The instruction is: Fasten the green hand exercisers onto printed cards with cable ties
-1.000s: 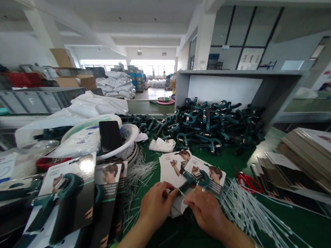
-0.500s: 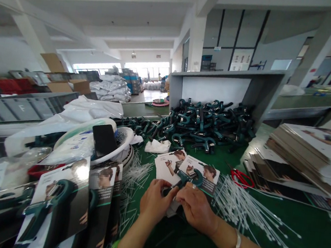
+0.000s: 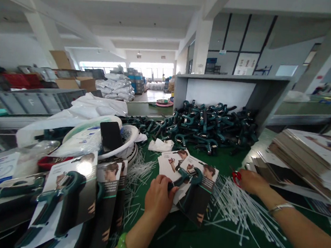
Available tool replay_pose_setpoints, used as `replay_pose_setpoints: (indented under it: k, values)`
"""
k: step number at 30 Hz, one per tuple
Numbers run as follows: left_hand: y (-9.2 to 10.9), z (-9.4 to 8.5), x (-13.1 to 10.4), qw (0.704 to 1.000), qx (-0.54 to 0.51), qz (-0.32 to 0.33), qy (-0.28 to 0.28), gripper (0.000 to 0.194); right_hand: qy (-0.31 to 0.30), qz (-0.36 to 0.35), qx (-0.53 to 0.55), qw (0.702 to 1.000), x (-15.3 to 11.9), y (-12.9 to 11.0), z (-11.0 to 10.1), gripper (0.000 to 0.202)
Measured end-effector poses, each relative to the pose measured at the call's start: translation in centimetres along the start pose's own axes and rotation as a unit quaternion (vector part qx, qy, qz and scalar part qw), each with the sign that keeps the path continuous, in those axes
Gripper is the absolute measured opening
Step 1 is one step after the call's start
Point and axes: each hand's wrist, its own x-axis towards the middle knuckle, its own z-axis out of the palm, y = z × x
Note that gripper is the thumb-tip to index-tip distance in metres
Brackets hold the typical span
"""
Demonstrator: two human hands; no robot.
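My left hand (image 3: 159, 198) is closed around one handle of a dark green hand grip strengthener (image 3: 182, 177). The strengthener lies on a printed backing card (image 3: 197, 196) in the middle of the table, and another card (image 3: 168, 164) lies partly under it. Out to the right, my right hand (image 3: 252, 182) has its fingers closed on the red-handled scissors (image 3: 236, 178); its palm hides part of them. White cable ties (image 3: 242, 211) are spread in a loose pile below that hand.
Strengtheners (image 3: 203, 124) are heaped at the grey bin (image 3: 274, 100). Stacked cards (image 3: 307, 154) stand right. Carded strengtheners (image 3: 69, 193) lie left, near a phone (image 3: 111, 136) on a white basket (image 3: 128, 140). More cable ties (image 3: 139, 176) lie left of the middle.
My right hand has left the strengthener and moved right to the scissors, which it now grips. My left hand stays on the strengthener. The view has shifted slightly.
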Motion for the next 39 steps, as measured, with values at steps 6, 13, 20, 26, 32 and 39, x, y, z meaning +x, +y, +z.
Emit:
replay_pose_setpoints:
  k: [6,13,20,26,32,39]
  values:
    - [0.4,-0.8,-0.6,0.999,0.004,-0.015,0.033,0.029,-0.001,0.016,0.031,0.999,0.4,0.5,-0.2,0.025]
    - [2.7,-0.7,0.7,0.998,-0.022,0.062,-0.003,0.018,0.107,-0.106,0.147,0.978,-4.6,-3.4,-1.3,0.047]
    - [2.1,0.5,2.3,0.985,-0.164,-0.034,-0.034,0.016,0.178,-0.401,-0.018,0.898,-8.4,-7.6,-1.3,0.050]
    - [1.7,0.7,2.6,0.976,-0.212,-0.046,-0.029,0.016,0.232,-0.456,-0.115,0.851,-8.8,-7.8,-2.5,0.040]
    - [1.6,0.9,2.5,0.975,-0.218,-0.032,-0.023,0.016,0.262,-0.448,-0.132,0.845,-9.1,-8.8,-1.7,0.038]
    - [1.8,0.6,2.2,0.973,-0.228,-0.015,-0.035,0.011,0.273,-0.406,-0.150,0.859,-8.7,-9.9,-0.1,0.031]
